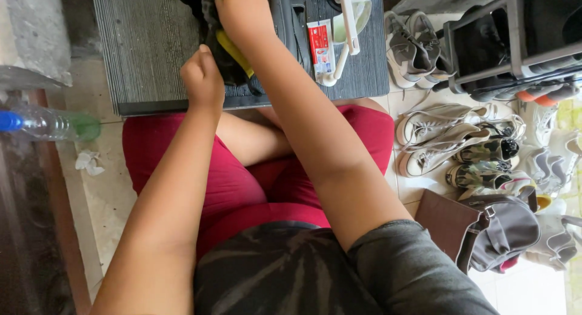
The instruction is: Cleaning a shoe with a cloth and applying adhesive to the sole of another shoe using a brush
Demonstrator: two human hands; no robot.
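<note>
I sit cross-legged in red shorts at the edge of a grey ribbed mat [145, 42]. Both my hands reach onto a dark shoe with yellow parts [225, 60] lying on the mat. My left hand [203, 79] is closed against the near side of the shoe. My right hand [242, 12] presses down on its top, fingers partly out of view at the upper edge. To the right of the shoe lie a red and white tube [320, 45] and a white long-handled brush [347, 30].
A plastic bottle with a blue cap [45, 123] lies at the left, with a crumpled tissue [89, 162] below it. Several pairs of sneakers [448, 139] stand on the tiled floor at the right beside a dark shoe rack [509, 42]. A grey bag [503, 230] lies nearer.
</note>
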